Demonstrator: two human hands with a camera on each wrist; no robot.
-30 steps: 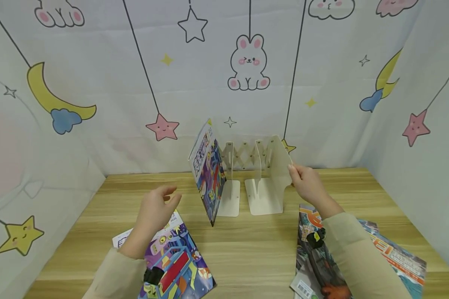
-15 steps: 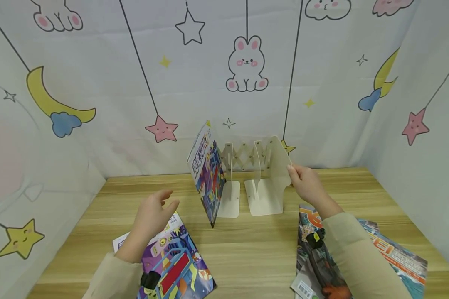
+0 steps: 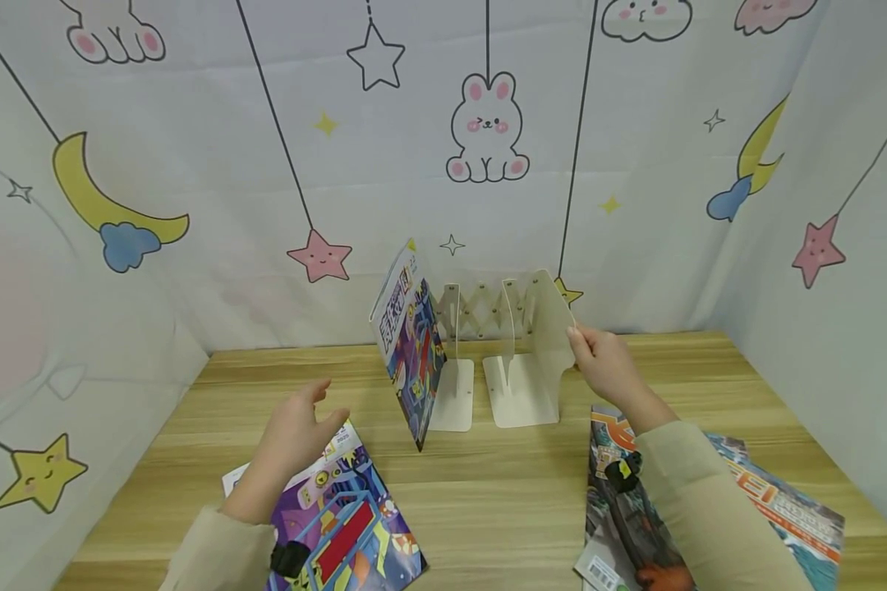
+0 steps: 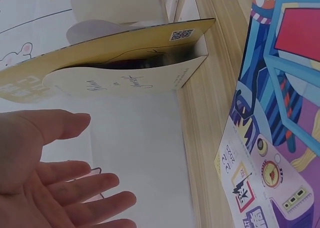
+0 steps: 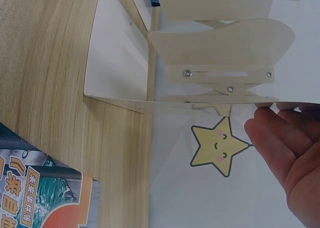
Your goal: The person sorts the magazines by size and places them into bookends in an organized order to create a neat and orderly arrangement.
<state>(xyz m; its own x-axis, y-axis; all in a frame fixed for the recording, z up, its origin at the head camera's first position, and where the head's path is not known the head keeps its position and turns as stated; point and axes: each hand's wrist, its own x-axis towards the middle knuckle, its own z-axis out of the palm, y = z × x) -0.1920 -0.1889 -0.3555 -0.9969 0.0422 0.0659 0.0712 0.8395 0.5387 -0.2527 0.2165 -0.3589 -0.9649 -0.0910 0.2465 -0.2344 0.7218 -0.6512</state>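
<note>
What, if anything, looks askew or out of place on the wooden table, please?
The glossy purple magazine in the cream metal bookend leans leftward rather than standing straight, and the glossy dark-grey and teal magazines at right lie unevenly overlapped. No spill or damage shows.

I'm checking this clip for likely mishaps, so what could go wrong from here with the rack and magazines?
The upright magazine tilts outward at the left end of the rack, the left hand off it, so it might slide. The right hand grips the rack's right end panel; a hard tug could shift the rack. The left forearm overlaps the flat purple magazine in the head view and might drag it.
</note>
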